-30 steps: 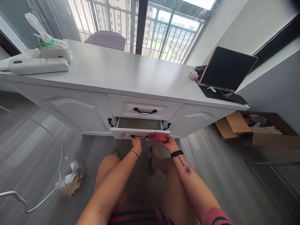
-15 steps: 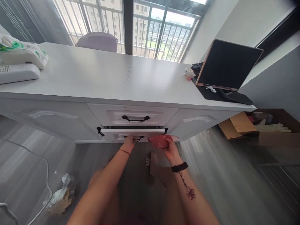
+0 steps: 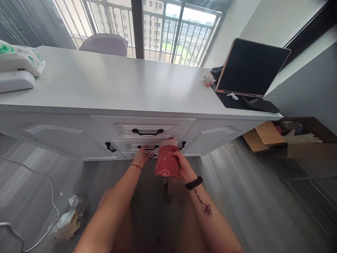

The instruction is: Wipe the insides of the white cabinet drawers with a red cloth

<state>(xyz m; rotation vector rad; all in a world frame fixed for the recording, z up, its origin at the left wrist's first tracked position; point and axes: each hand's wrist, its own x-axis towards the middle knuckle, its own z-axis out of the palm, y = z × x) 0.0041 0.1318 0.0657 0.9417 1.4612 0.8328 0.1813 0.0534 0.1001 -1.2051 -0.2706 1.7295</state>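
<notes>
My right hand [image 3: 178, 165] is closed around a red pouch-like packet [image 3: 166, 160], held upright in front of the white cabinet [image 3: 110, 91]. My left hand [image 3: 144, 154] rests against the front of the lower drawer [image 3: 133, 147], fingers at its black handle [image 3: 147, 148]. That drawer sits flush with the cabinet front. The upper drawer [image 3: 143, 127] above it is closed too. My bare legs and feet are below, on the grey floor.
A tablet [image 3: 250, 68] leans on a black mat at the cabinet's right end, with earbuds [image 3: 232, 96] and a small figure [image 3: 207, 78]. Tissue pack [image 3: 21, 58] and a white device [image 3: 14, 81] at left. Cardboard box [image 3: 289, 138] at right; crumpled waste [image 3: 70, 218] and white cable [image 3: 44, 207] on the floor.
The lower drawer, open a second ago, has been pushed in by my left hand. My right hand has lifted the red packet from the drawer's edge and turned it upright.
</notes>
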